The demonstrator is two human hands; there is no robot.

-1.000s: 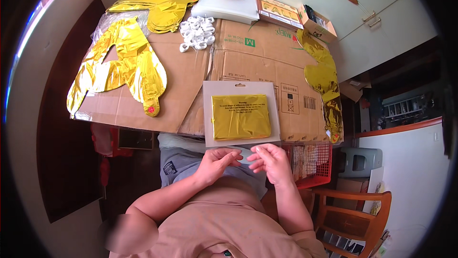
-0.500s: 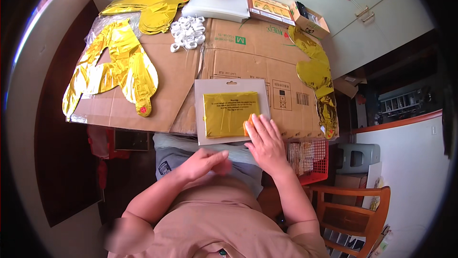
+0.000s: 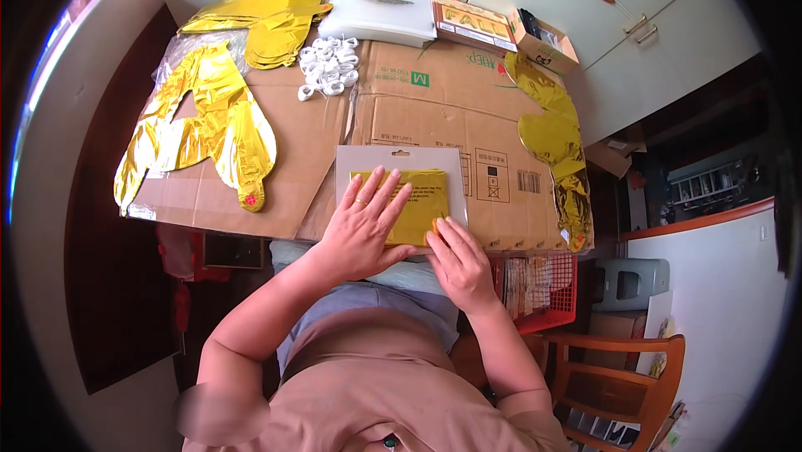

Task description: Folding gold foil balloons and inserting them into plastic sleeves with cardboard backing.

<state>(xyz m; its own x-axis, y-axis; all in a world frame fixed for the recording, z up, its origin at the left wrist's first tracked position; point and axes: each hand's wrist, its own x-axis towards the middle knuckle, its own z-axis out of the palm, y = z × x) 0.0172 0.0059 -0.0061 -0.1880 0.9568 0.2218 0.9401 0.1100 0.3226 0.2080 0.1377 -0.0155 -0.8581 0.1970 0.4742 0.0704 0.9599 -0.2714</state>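
Observation:
A flat pale package [image 3: 455, 170] with a hang hole lies at the table's near edge. Inside it is a folded gold foil sheet [image 3: 428, 210] under dark print. My left hand [image 3: 361, 231] rests flat on the package's left part, its fingers spread, covering some of the foil. At the lower right of the foil, my right hand [image 3: 458, 264] is closed with its fingertips on a small orange piece [image 3: 435, 226], mostly hidden and too small to name.
Gold foil balloons lie at left [image 3: 209, 109], back left [image 3: 280, 30] and right [image 3: 555, 139] on the cardboard [image 3: 309, 134]. White ribbon coils [image 3: 328, 68], a whitish plastic stack [image 3: 383, 13], a printed box [image 3: 474, 24] and a small open carton [image 3: 543, 43] stand behind. A wooden chair [image 3: 614, 339] is near right.
My left hand has moved up and forward from above my lap onto the package, fingers now spread. My right hand has drawn slightly nearer, its fingers more bent around the orange piece.

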